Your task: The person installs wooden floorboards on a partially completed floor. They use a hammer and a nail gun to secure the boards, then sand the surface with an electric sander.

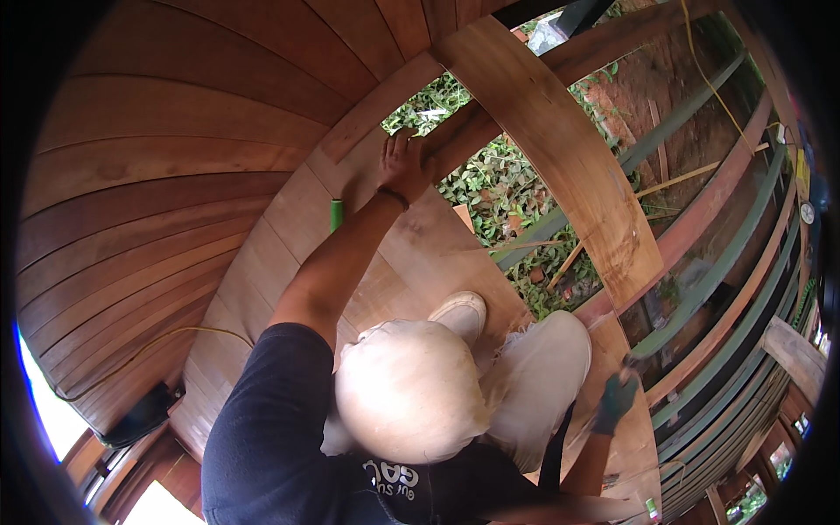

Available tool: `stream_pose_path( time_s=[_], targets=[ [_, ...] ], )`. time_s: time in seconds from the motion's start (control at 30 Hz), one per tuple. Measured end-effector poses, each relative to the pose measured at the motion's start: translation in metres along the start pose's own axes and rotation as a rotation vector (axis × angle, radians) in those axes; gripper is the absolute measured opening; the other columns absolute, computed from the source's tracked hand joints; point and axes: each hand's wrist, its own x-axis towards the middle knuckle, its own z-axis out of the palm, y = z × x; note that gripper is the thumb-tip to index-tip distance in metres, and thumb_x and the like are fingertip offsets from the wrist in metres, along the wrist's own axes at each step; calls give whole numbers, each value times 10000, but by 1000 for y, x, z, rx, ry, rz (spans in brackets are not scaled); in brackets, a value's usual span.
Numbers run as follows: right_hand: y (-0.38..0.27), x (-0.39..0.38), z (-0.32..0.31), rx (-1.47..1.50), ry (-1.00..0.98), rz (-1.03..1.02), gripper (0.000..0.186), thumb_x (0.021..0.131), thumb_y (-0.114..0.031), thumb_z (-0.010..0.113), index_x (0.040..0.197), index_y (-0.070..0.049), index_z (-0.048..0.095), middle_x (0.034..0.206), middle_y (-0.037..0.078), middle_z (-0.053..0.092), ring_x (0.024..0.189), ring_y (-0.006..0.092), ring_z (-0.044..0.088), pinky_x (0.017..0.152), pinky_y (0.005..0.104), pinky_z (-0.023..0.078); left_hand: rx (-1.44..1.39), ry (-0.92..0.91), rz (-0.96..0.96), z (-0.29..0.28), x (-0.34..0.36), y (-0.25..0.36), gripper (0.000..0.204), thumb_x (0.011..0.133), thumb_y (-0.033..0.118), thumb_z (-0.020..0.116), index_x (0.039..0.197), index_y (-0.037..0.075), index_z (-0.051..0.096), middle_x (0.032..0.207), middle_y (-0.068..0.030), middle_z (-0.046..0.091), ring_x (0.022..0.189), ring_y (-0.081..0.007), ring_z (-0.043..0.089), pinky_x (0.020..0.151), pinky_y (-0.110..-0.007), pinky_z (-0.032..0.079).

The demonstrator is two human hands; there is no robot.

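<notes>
My left hand (405,164), bare with a dark band at the wrist, rests on the edge of the laid floorboards (418,254). Its fingers are spread and point to the gap beyond. My right hand (618,402), in a dark green glove, is low on the right beside a long, wide plank (560,131). The gloved fingers look closed; blur hides what they hold, if anything. That plank lies across the open joists, running from the top middle down to the right. A slim green cylinder (336,213) stands next to my left forearm.
Dark wooden wall boards (157,140) curve up on the left. Green and reddish joists (717,289) cross the open floor on the right, with leafy plants (503,188) below. A yellow cord (697,70) hangs at upper right; a dark case (140,415) sits lower left.
</notes>
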Motion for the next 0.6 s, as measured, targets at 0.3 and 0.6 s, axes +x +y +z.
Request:
stream_pose_path(
  time_s=[0.3, 0.6],
  targets=[
    [-180, 226, 20, 226, -759, 162, 356, 954, -225, 706, 1255, -36, 685, 962, 117, 659, 751, 219, 632, 666, 421, 529, 108, 1, -152, 5, 6, -6, 646, 887, 273, 718, 1437, 28, 485, 1581, -197, 401, 1522, -410, 328, 1278, -579, 230],
    [-368, 436, 116, -190, -467, -499, 572, 954, -346, 583, 1460, -81, 559, 1315, 272, 657, 1206, 451, 638, 999, 523, 512, 99, -92, -190, 7, 24, -13, 691, 900, 304, 704, 1490, 43, 457, 1622, -187, 380, 1543, -393, 303, 1284, -604, 186]
  ],
)
